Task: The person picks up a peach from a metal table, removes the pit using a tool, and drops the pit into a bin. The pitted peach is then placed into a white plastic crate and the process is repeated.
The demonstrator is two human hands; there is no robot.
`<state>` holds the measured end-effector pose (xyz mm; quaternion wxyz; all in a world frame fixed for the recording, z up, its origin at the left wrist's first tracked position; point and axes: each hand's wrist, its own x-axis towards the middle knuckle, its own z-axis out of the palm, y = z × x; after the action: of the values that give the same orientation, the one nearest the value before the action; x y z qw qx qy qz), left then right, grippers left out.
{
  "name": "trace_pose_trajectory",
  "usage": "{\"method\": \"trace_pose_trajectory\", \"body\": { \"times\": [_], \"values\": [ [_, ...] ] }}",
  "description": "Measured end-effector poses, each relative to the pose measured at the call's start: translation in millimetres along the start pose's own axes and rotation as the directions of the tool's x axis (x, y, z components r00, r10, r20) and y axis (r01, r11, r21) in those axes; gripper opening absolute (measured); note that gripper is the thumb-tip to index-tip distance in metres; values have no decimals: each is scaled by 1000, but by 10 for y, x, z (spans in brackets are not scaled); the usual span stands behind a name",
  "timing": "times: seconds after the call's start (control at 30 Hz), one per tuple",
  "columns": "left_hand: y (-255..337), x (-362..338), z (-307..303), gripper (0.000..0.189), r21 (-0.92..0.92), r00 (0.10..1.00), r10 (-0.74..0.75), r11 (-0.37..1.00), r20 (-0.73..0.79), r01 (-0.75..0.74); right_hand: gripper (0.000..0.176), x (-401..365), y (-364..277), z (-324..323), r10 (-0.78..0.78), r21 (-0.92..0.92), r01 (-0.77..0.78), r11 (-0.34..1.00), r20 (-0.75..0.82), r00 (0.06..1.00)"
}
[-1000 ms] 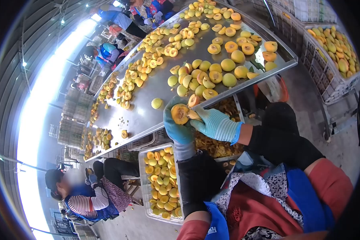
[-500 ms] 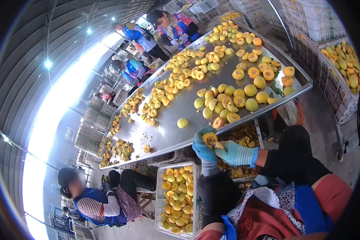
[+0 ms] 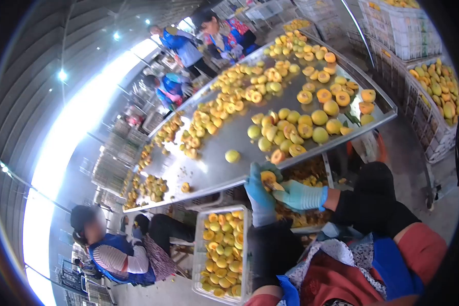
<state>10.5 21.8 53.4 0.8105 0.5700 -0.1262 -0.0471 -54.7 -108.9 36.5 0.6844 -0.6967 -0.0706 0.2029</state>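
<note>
My left hand (image 3: 260,191), in a blue glove, is closed around a halved yellow peach (image 3: 268,177) just off the near edge of the metal table. The cut face is turned toward me. My right hand (image 3: 302,196), in a striped blue-white glove, has its fingers pinched together against the lower side of that half. Whatever small thing sits in the pinch is too blurred to name. Beyond my hands, a pile of whole and halved peaches (image 3: 289,130) lies on the metal table (image 3: 217,171).
A white crate (image 3: 195,255) of peach halves stands to my left, beside a seated co-worker (image 3: 120,255). Under the table edge is a bin of scraps (image 3: 308,219). Stacked crates (image 3: 418,115) rise at the right. Several co-workers are along the table's far side.
Both hands stay close together at the peach half, with only slight movement. The view has shifted a little, and co-workers across the table have changed posture.
</note>
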Motion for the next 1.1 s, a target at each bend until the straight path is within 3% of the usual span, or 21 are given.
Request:
{"method": "trace_pose_trajectory", "body": {
  "times": [0.07, 0.1, 0.13, 0.17, 0.2, 0.27, 0.33, 0.43, 0.47, 0.5, 0.53, 0.57, 0.6, 0.67, 0.73, 0.77, 0.87, 1.07, 1.1],
  "values": [
    [-22, -23, -11, 40, 72, 982, 161, 983, 96, -169, 43, 42, 20, -4, 10, -125, -8, 992, 15, 1000],
    [32, 44, 0, 39, 131, 986, 145, 979, 81, -154, 45, 8, -37, 2, -108, -197, 100, 975, -26, 994],
    [44, 41, 9, 38, 180, 991, 117, 976, 60, -126, 46, 20, -25, -31, -97, -110, 101, 989, 47, 994],
    [54, 48, -25, 37, 67, 997, -43, 997, 67, 38, 46, 38, -7, -39, -22, 22, 20, 1000, 74, 997],
    [68, 29, -25, 37, 98, 995, -71, 993, 76, 64, 46, 10, 17, 7, 69, 158, -88, 984, 120, 990],
    [108, 30, -55, 39, 155, 990, -126, 981, 56, 116, 44, -47, -8, 34, 66, 231, -99, 968, 150, 987],
    [161, 0, -64, 40, 199, 983, -101, 978, 152, 70, 39, -87, -118, 65, 99, 60, -103, 993, 55, 994],
    [98, 4, -37, 37, 261, 989, -110, 962, 97, 82, 37, -130, -148, 70, 176, 66, -177, 982, 18, 984],
    [153, -30, -2, 34, 279, 991, -91, 958, 95, 61, 34, -132, -68, 55, 140, 157, -148, 976, 61, 988],
    [-68, -23, -128, 31, 381, 994, 80, 919, 76, -103, 29, 6, 464, 13, -164, 357, 105, 928, 141, 976],
    [-44, -68, -9, 29, 319, 982, 176, 937, -75, -144, 29, -80, 219, 77, -100, 226, 80, 971, 79, 992],
    [-89, -49, -16, 31, 331, 947, 307, 907, -97, -260, 28, -153, 4, 134, -36, 95, 34, 995, 17, 999],
    [-610, 155, -360, 35, 91, 969, 196, 979, -151, -184, 32, -73, 53, 103, 114, 362, -179, 915, 193, 975],
    [-184, -65, -151, 40, -10, 999, 36, 999, 23, -36, 35, -143, -32, 161, -6, 50, 4, 999, 34, 999],
    [-144, -70, -125, 43, 47, 996, 73, 996, 44, -75, 35, -102, -28, 96, -32, -88, 35, 996, 37, 999],
    [1, -117, -88, 45, 82, 999, -31, 996, 40, 28, 36, -129, -59, 114, 63, -16, -62, 998, 48, 997],
    [-10, -95, -179, 47, 32, 984, -45, 999, 174, 40, 36, -173, -88, 142, 118, 203, -145, 968, 140, 983],
    [21, -64, -102, 47, 202, 987, -22, 979, 159, -11, 35, -144, -130, 96, 100, -22, -99, 995, 44, 994],
    [33, -78, -85, 48, 134, 986, 31, 990, 163, -53, 35, -148, -149, 99, 111, 25, -112, 993, 61, 992]
  ]
}}
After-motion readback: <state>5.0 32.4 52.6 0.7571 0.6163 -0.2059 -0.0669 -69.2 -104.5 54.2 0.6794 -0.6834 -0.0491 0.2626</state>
